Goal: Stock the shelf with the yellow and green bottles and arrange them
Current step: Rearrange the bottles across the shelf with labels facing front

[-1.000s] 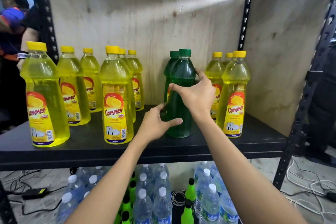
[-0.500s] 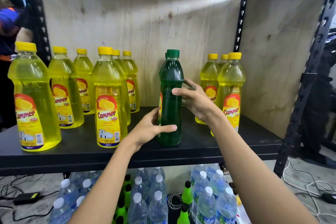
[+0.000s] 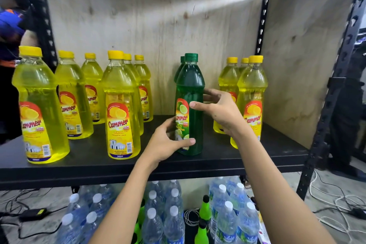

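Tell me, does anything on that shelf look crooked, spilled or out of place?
The front green bottle has its label turned left, unlike the forward-facing yellow bottles; the left hand and right hand grip it. Nothing looks spilled.

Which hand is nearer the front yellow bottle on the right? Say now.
Right. The right hand sits just left of that yellow bottle; the left hand grips the green bottle's lower left, farther away.

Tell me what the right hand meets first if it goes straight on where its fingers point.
The front dark green plastic bottle: the right hand curves round its side, seemingly touching it, though depth is unclear.
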A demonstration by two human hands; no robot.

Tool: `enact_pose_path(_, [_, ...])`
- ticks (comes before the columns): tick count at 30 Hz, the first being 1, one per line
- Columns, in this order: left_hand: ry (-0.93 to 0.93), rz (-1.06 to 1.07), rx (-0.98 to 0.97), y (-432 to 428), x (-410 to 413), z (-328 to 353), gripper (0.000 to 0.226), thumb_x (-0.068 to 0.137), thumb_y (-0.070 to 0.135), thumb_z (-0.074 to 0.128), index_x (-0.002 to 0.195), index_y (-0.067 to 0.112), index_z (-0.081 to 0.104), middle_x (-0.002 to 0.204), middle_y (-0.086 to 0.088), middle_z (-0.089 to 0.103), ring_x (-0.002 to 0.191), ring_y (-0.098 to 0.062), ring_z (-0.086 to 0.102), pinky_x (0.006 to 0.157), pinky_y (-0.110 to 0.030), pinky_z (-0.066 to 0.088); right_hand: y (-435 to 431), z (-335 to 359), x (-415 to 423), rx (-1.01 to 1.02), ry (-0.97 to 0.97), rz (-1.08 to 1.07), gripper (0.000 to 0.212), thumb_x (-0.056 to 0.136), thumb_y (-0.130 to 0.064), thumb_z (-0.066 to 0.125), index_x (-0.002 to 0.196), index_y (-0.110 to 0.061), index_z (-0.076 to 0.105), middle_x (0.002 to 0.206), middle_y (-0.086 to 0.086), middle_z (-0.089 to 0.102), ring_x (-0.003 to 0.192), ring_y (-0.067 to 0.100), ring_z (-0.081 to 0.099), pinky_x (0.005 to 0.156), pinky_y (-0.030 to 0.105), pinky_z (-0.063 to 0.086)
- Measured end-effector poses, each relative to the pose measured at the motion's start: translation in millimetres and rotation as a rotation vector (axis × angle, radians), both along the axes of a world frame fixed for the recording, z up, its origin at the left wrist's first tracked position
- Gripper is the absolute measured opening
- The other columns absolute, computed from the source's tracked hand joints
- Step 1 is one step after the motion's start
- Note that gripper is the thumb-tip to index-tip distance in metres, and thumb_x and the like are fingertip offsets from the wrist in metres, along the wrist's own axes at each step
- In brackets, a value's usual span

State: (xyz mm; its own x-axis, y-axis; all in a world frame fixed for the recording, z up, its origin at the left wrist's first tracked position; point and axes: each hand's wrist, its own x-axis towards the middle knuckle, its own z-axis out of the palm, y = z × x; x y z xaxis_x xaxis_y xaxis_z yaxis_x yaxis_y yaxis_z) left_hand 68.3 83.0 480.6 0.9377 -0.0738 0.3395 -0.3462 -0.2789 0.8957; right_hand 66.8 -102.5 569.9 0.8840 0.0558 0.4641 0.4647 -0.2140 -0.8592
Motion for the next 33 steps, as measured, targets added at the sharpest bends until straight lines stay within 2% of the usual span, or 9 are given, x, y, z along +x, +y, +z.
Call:
enact_pose_path(4, [-0.069, 0.188, 0.014, -11.4, -10.0, -4.5, 0.096, 0.048, 0.048, 0.094, 0.133, 0.035, 0.051, 0.114, 0.020, 0.060, 0.103, -0.002, 0.062, 0.084, -0.023, 0.052, -10.2, -1.8, 6.1, 0.086, 0.053, 0.153, 0.050, 0.082, -0.010, 0.079, 0.130, -0.012, 0.064, 0.115, 0.005, 0.074, 0.108, 0.020, 0.071, 0.098, 0.044, 0.055])
enact_pose_path(6, [-0.113, 0.334, 0.032, -24.8, -15.8, -7.0, 0.095, 0.050, 0.050, 0.093, 0.133, 0.036, 0.047, 0.117, 0.017, 0.057, 0.101, -0.002, 0.060, 0.083, -0.028, 0.053, -10.6, -3.6, 8.6, 0.138, 0.087, 0.206, 0.051, 0.086, -0.006, 0.074, 0.135, -0.010, 0.060, 0.122, 0.009, 0.071, 0.115, 0.024, 0.067, 0.100, 0.042, 0.053])
enact_pose_path(12, [-0.198, 0.584, 0.115, -45.6, -26.3, -13.0, 0.091, 0.057, 0.061, 0.084, 0.132, 0.036, 0.040, 0.125, 0.011, 0.050, 0.112, -0.012, 0.058, 0.080, -0.034, 0.051, -4.2, -12.5, 8.5, -0.051, 0.046, 0.091, 0.079, 0.071, -0.027, 0.089, 0.142, -0.020, 0.054, 0.128, -0.003, 0.066, 0.112, 0.007, 0.062, 0.086, 0.025, 0.055])
enact_pose_path(15, [-0.215, 0.609, 0.138, -47.9, -26.5, -13.6, 0.089, 0.057, 0.064, 0.083, 0.130, 0.035, 0.039, 0.123, 0.009, 0.050, 0.111, -0.015, 0.058, 0.078, -0.037, 0.053, -4.5, -15.2, 11.2, -0.031, 0.063, 0.088, 0.077, 0.073, -0.026, 0.087, 0.141, -0.019, 0.055, 0.128, -0.001, 0.066, 0.118, 0.016, 0.061, 0.095, 0.035, 0.055])
enact_pose_path(18, [-0.236, 0.626, 0.146, -48.5, -27.8, -14.0, 0.089, 0.057, 0.065, 0.082, 0.128, 0.034, 0.039, 0.122, 0.008, 0.050, 0.110, -0.016, 0.059, 0.076, -0.036, 0.053, -5.4, -15.3, 10.3, -0.034, 0.070, 0.097, 0.074, 0.075, -0.025, 0.086, 0.142, -0.021, 0.054, 0.123, -0.004, 0.065, 0.120, 0.016, 0.060, 0.094, 0.035, 0.055])
enact_pose_path(24, [-0.202, 0.616, 0.183, -51.1, -30.4, -11.1, 0.091, 0.058, 0.062, 0.083, 0.131, 0.031, 0.038, 0.126, 0.004, 0.048, 0.115, -0.019, 0.056, 0.076, -0.037, 0.050, -3.9, -15.6, -0.9, -0.081, 0.054, 0.064, 0.071, 0.082, -0.018, 0.080, 0.146, -0.017, 0.049, 0.137, 0.005, 0.062, 0.123, 0.019, 0.060, 0.102, 0.045, 0.052])
enact_pose_path(28, [-0.387, 0.717, 0.205, -70.9, -50.1, -10.1, 0.096, 0.066, 0.038, 0.087, 0.145, 0.027, 0.033, 0.132, -0.003, 0.035, 0.118, -0.019, 0.041, 0.092, -0.033, 0.042, -32.4, -12.0, -24.0, -0.073, -0.073, -0.072, 0.053, 0.083, -0.014, 0.079, 0.133, -0.021, 0.062, 0.116, 0.001, 0.073, 0.100, 0.016, 0.072, 0.088, 0.036, 0.060])
enact_pose_path(31, [-0.653, 0.517, 0.061, -96.6, -62.2, -7.0, 0.060, 0.084, 0.016, 0.073, 0.136, 0.032, 0.048, 0.120, 0.013, 0.043, 0.105, -0.005, 0.052, 0.084, -0.020, 0.047, -75.1, -7.1, -37.9, 0.134, -0.193, -0.162, 0.024, 0.086, -0.012, 0.076, 0.107, -0.023, 0.074, 0.086, 0.002, 0.076, 0.072, 0.019, 0.074, 0.063, 0.030, 0.061])
enact_pose_path(33, [-0.613, 0.307, 0.023, -115.7, -58.6, 2.2, 0.043, 0.093, 0.013, 0.064, 0.130, 0.032, 0.056, 0.114, 0.017, 0.055, 0.099, -0.003, 0.060, 0.082, -0.025, 0.054, -103.6, -5.6, -38.3, 0.266, -0.254, -0.274, 0.015, 0.087, -0.011, 0.075, 0.098, -0.021, 0.075, 0.077, 0.002, 0.074, 0.062, 0.014, 0.069, 0.057, 0.025, 0.057])
